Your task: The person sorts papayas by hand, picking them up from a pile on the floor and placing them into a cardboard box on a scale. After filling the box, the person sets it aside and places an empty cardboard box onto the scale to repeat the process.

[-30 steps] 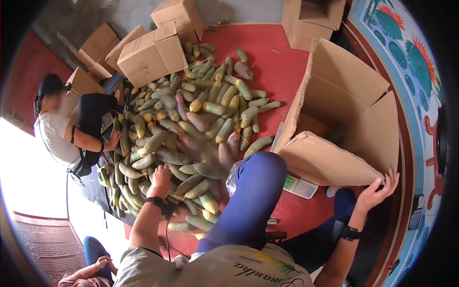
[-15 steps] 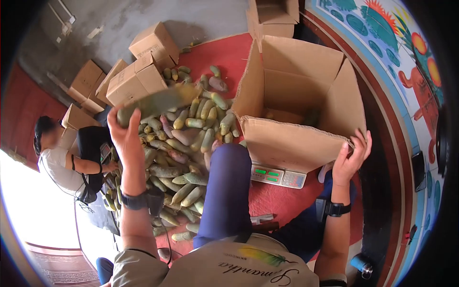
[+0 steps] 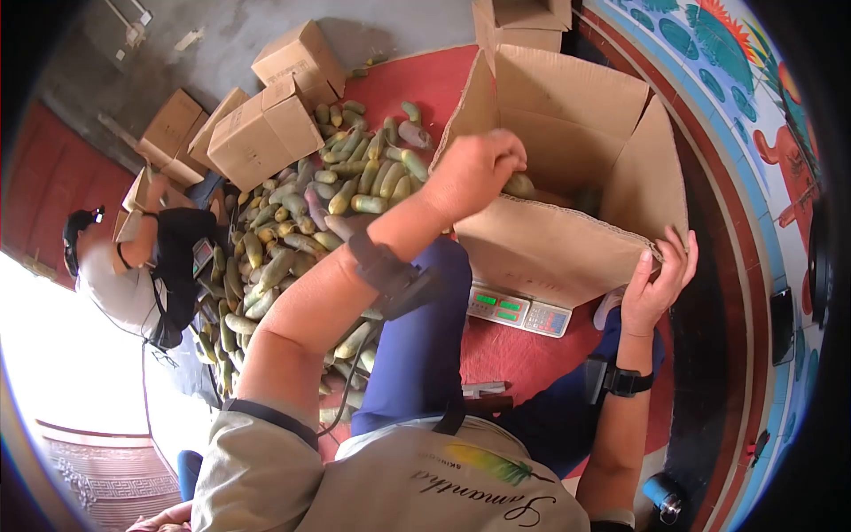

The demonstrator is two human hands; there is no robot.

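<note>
"Where are your hands?"

"My left hand point(image 3: 479, 173) is over the near rim of the open carton point(image 3: 550, 253), its fingers bent. Just below them, inside the carton, is a green vegetable point(image 3: 519, 185)."

"Is your left grip closed on it?"

"I can't tell. The fingers are blurred, and I can't make out whether they touch it."

"And the right?"

"My right hand point(image 3: 659, 275) has its grip closed on the carton's near right corner, thumb on the outside, fingers over the edge."

"What lies around you?"

"The scale point(image 3: 523, 310) shows at the foot of the near wall, its displays lit green. My bent knee point(image 3: 424, 306) is just left of it. Beyond, to the left, a heap of vegetables point(image 3: 368, 182), mostly green, covers part of the red floor point(image 3: 501, 355), with smaller cartons point(image 3: 266, 133) behind. At the heap's far left sits another person point(image 3: 120, 288), one arm raised."
</note>
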